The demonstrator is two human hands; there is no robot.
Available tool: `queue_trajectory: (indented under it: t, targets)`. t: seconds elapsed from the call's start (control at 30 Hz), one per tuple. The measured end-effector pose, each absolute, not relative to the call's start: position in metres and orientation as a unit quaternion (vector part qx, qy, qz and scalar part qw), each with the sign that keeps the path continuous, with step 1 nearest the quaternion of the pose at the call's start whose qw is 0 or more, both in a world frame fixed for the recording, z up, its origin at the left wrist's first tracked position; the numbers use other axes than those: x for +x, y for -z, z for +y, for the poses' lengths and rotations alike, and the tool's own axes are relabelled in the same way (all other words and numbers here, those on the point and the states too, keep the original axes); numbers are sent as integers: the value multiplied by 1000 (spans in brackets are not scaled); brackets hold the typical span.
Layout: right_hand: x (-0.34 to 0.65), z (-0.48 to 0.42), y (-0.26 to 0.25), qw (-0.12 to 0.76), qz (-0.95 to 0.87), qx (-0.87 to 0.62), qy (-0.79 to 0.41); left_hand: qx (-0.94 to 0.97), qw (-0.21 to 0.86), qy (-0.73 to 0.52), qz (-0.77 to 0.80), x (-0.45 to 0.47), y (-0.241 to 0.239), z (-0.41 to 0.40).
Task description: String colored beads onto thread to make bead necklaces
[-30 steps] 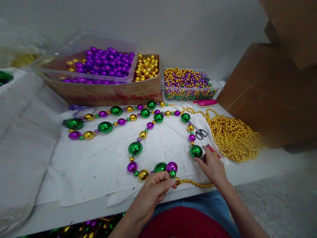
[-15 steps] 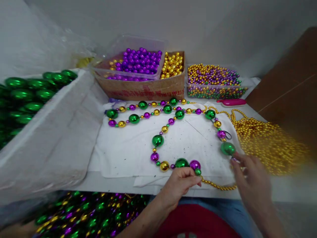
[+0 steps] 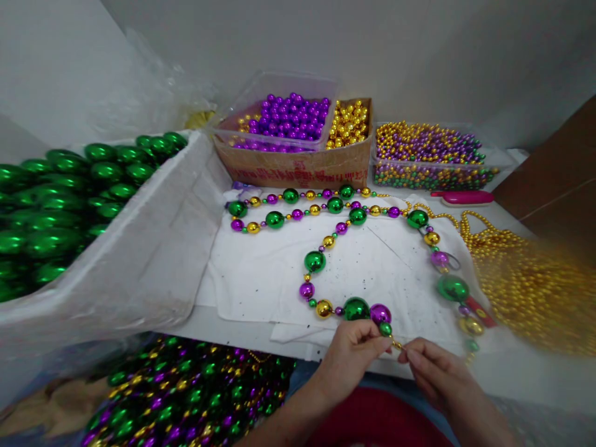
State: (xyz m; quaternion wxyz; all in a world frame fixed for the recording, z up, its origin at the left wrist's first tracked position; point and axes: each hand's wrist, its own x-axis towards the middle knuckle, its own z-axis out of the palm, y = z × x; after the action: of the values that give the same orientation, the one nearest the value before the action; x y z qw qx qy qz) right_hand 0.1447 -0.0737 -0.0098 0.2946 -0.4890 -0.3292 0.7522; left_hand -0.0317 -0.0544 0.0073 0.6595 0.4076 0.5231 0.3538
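Observation:
In the head view, my left hand (image 3: 354, 351) pinches a bead necklace (image 3: 315, 262) just below a small green bead (image 3: 385, 329), beside a large purple bead and a large green bead. My right hand (image 3: 437, 369) is closed close by, its fingertips pinching the short run of small gold beads (image 3: 397, 343) that comes out of my left fingers. The necklace of green, gold and purple beads winds over a white cloth (image 3: 261, 279). Its right-hand stretch, with a large green bead (image 3: 453, 287), lies beyond my right hand, beside a red-handled tool (image 3: 480, 311) partly hidden by beads.
Green beads (image 3: 56, 205) fill a white foam box (image 3: 153, 248) on the left. Behind are a cardboard box (image 3: 293, 167) with purple and gold beads and a clear tub (image 3: 433, 164) of small mixed beads. A pink-handled tool (image 3: 467, 197) and gold bead strands (image 3: 526, 279) lie right.
My right hand has moved left from the large green bead to the gold beads beside my left hand. The red-handled tool has come into sight. The whole view has shifted slightly.

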Motion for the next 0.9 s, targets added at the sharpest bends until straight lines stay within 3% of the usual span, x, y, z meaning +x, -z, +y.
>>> queue_trajectory:
  t: [0.27, 0.4, 0.63, 0.77, 0.9]
  targets:
    - [130, -54, -37, 515, -308, -407, -688, 324, 756, -366, 435, -23, -31, -51]
    - [121, -45, -33, 564, -182, -341, -730, 338, 757, -349, 437, -21, -28, -52]
    - [125, -26, -4, 563, -13, -270, -781, 326, 768, -336, 437, -23, 3, -49]
    - [124, -26, -5, 575, -23, -284, -767, 430, 706, -314, 467, -27, 2, -48]
    - [124, -31, -13, 580, -47, -297, -757, 582, 559, -295, 511, -31, -13, -48]
